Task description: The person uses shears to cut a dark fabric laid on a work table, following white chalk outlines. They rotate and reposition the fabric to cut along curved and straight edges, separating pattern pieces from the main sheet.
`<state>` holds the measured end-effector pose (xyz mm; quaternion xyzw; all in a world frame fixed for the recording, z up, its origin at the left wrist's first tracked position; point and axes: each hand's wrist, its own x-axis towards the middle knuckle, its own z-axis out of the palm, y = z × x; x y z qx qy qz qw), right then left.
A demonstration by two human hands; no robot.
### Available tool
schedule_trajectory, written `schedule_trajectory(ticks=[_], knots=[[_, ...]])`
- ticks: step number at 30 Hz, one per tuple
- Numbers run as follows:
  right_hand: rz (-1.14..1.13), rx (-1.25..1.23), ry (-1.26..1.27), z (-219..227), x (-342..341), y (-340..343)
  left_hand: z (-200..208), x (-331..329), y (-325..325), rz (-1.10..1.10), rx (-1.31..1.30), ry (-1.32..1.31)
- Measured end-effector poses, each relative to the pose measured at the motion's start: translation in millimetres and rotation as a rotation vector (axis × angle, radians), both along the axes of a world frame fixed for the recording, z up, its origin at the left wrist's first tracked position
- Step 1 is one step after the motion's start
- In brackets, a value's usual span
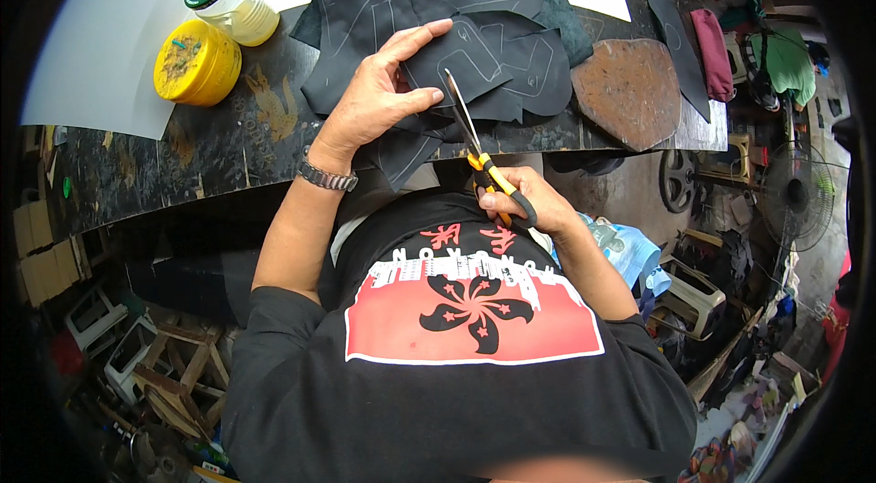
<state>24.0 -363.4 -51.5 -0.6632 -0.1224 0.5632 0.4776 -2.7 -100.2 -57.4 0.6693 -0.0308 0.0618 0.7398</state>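
My left hand (376, 93) rests at the edge of the black sheet material (351, 22), its thumb and forefinger stretched apart around a black piece with pale drawn outlines (470, 63). Some of its fingers are hidden. My right hand (529, 200) is wrapped round the yellow-and-black handles of a pair of scissors (474, 145), close to my body. The scissors point up and away, their blade tip lying over the outlined piece near my left thumb. Several black pieces with similar outlines overlap beneath and beyond.
A yellow tub (196, 63) and a glass jar with a green lid (233, 4) stand at the left of the dark table (265, 150). A worn brown board (625, 91) and a long black piece (677, 50) lie at the right. A fan (797, 195) stands beyond.
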Motion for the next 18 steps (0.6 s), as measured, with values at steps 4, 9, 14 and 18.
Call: schedule_trajectory(ticks=[4, 9, 14, 18], knots=[[0.001, 0.029, -0.013, -2.0, 0.9, -0.6, 2.0, 0.2, 0.1, -0.003, 0.007, -0.005], [0.011, 0.032, -0.030, -1.6, 3.1, -0.9, 5.3, 0.1, -2.9, -0.016, 0.030, 0.002], [-0.037, 0.089, -0.016, -3.8, 2.7, 1.4, 7.3, 1.8, -2.3, -0.009, 0.056, -0.006], [-0.037, 0.103, 0.014, -3.0, 3.3, -0.2, 6.7, 1.7, -2.5, -0.004, 0.027, 0.021]])
